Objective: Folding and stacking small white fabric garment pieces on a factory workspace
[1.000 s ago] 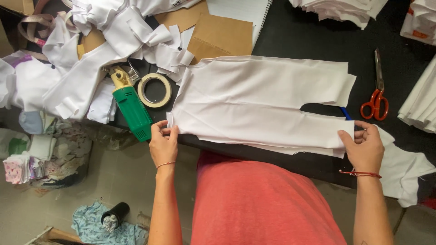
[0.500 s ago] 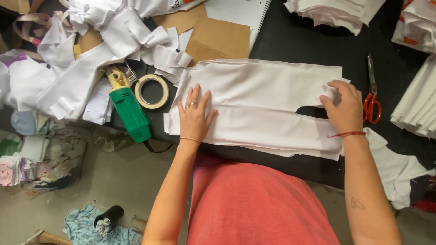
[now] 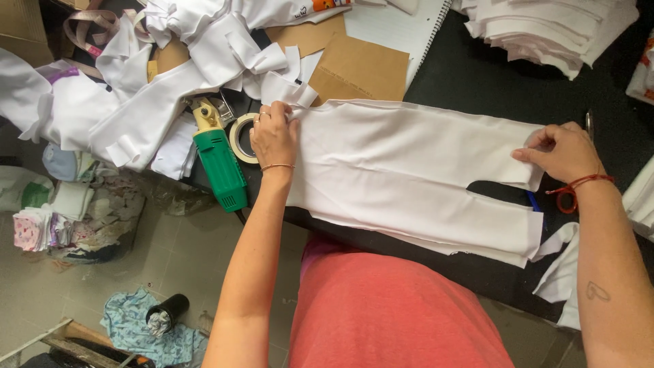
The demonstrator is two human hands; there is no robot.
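Observation:
A stack of white cut fabric pieces (image 3: 409, 170), shaped like small trousers, lies flat on the black table (image 3: 477, 75). My left hand (image 3: 274, 135) pinches the stack's far left corner, next to the roll of tape (image 3: 240, 138). At the stack's right end, my right hand (image 3: 562, 151) grips the far edge, above the notch between the two legs. Both wrists wear thin red strings.
A green electric cutter (image 3: 219, 163) lies left of the stack. Heaped white offcuts (image 3: 157, 75) and brown cardboard patterns (image 3: 361, 68) sit behind. More folded white stacks (image 3: 552, 31) rest at the far right. Orange scissors (image 3: 564, 199) peek out under my right wrist. Fabric scraps (image 3: 75, 211) litter the floor.
Both hands have moved from the near edge of the stack, across its top, to the far edge. The camera has shifted, so the stack looks lower in view.

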